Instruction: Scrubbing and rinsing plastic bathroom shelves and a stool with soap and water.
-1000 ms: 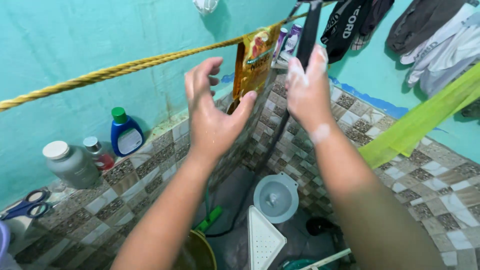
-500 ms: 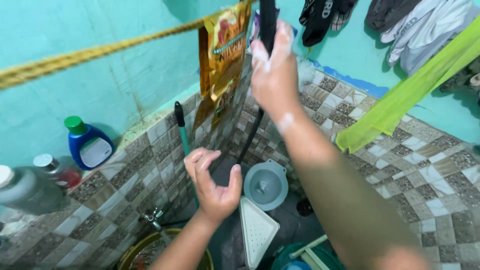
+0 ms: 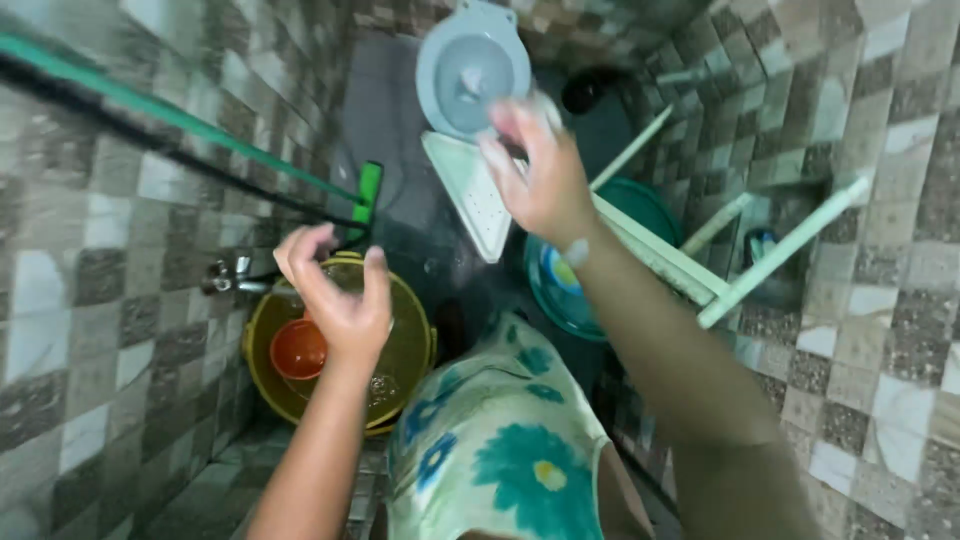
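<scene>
The left hand (image 3: 335,290), fingers loosely curled and empty, hangs over the yellow bucket (image 3: 410,345). The soapy right hand (image 3: 540,175), fingers spread and empty, is over the white tray (image 3: 470,195). For a clean rinse, both are best kept low over the bucket.

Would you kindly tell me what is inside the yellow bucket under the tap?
The yellow bucket holds water and a small orange bowl. The left hand covers part of its inside, so anything there stays hidden.

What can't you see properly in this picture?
Head view:
- Yellow bucket: partly hidden by the left hand.
- Teal basin: covered by the right forearm.
- Right hand: fingertips motion-blurred.
- Dark round thing on the floor: too blurred to identify.
</scene>
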